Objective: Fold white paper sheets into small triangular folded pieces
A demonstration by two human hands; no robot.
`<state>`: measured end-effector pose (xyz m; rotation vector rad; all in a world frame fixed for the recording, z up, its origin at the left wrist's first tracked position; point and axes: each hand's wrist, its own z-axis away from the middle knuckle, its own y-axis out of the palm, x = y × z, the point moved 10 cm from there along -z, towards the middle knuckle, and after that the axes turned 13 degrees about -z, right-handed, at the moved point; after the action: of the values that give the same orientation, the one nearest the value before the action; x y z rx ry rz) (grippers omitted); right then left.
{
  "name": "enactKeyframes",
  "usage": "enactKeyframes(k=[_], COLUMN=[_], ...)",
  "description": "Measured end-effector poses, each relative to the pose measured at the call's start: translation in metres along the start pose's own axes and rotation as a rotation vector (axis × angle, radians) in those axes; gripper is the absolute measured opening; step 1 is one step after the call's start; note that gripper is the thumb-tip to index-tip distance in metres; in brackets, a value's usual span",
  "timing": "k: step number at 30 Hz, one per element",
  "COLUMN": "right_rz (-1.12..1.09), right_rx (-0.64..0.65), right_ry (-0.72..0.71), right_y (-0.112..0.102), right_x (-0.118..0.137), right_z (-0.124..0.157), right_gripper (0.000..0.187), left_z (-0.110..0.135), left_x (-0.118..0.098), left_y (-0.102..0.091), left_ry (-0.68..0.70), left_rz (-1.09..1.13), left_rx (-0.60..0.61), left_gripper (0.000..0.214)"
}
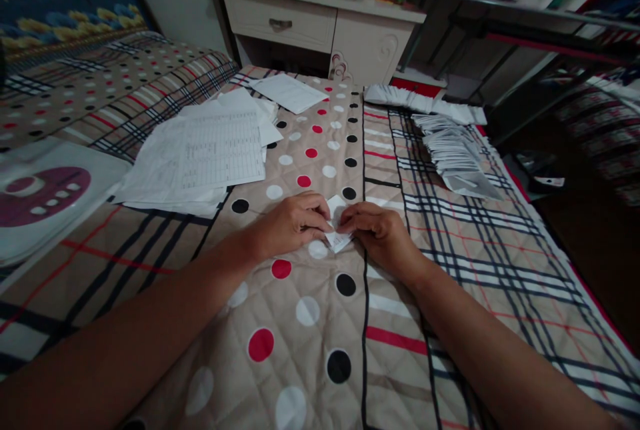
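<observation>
A small folded piece of white paper (338, 241) lies on the patterned bedspread, between both hands. My left hand (296, 220) pinches its left side with the fingertips pressed together. On the opposite side, my right hand (376, 229) grips the paper between thumb and fingers. Faint print shows on the lower part of the paper. The fingers cover its left and right edges.
Loose printed sheets (220, 150) are heaped to the left, near a plastic bag with a purple print (45, 197). One sheet (293, 93) lies farther back. Rows of folded papers (453, 153) lie at the right. A white cabinet (285, 23) stands beyond the bed.
</observation>
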<state>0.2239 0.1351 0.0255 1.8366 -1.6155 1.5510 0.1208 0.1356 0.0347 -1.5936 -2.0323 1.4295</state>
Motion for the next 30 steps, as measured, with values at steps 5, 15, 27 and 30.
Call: enactKeyframes(k=[5, 15, 27, 30], right_rz=[-0.103, -0.113, -0.072, -0.074], right_rx=[-0.028, -0.032, -0.002, -0.003], right_ry=[0.033, 0.009, 0.026, 0.032], right_y=[-0.005, -0.003, 0.0, 0.0], right_x=[-0.003, 0.001, 0.006, 0.011], right_z=[0.002, 0.002, 0.003, 0.001], right_gripper=[0.036, 0.034, 0.032, 0.024], left_z=[0.0, 0.001, 0.002, 0.002], left_x=[-0.007, -0.02, -0.022, -0.026], left_y=[-0.002, 0.008, 0.011, 0.01], left_ry=[0.04, 0.144, 0.155, 0.172], left_rz=[-0.036, -0.041, 0.061, 0.062], left_rx=[-0.017, 0.076, 0.097, 0.097], left_gripper=[0.009, 0.017, 0.024, 0.024])
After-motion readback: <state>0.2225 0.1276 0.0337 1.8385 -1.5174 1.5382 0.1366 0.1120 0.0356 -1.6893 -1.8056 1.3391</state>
